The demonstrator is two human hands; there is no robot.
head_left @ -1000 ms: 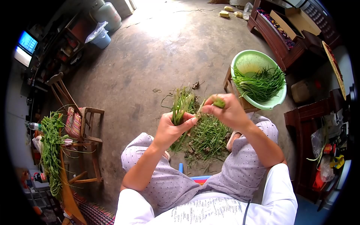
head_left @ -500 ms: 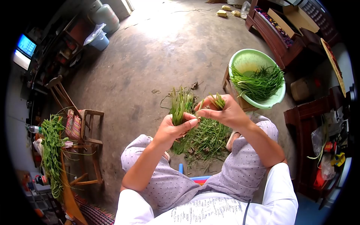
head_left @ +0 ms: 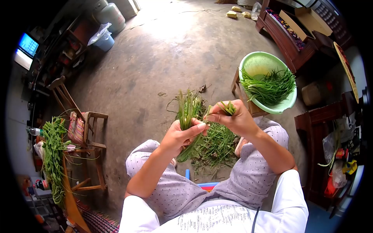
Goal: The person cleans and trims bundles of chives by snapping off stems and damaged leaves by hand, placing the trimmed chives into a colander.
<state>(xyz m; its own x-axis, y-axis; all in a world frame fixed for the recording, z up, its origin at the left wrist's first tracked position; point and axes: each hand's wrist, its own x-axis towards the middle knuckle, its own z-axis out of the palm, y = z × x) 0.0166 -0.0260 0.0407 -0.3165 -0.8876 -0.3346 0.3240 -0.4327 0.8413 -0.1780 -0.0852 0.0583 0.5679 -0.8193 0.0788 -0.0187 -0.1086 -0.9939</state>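
Note:
My left hand (head_left: 182, 136) is closed round a bunch of green stems (head_left: 187, 110), which stand up above the fist while leafy ends hang below it. Close on its right, my right hand (head_left: 233, 118) holds a smaller bundle of green stalks (head_left: 228, 108) in its curled fingers. Its thumb and forefinger pinch a thin stalk beside the left fingertips. Beneath both hands, a loose pile of green stems and leaves (head_left: 217, 143) lies on the floor between the feet.
A light green basket (head_left: 287, 106) with long green stalks rests on a wooden stool at the right. More greens (head_left: 54, 151) lie on a wooden surface at the left, beside a chair (head_left: 93, 115). A blue bin (head_left: 104, 42) and dark furniture stand farther off.
The right hand's bundle has tilted, showing its stalk ends more clearly. Leafy ends now hang lower beneath my left hand. Both hands remain close together.

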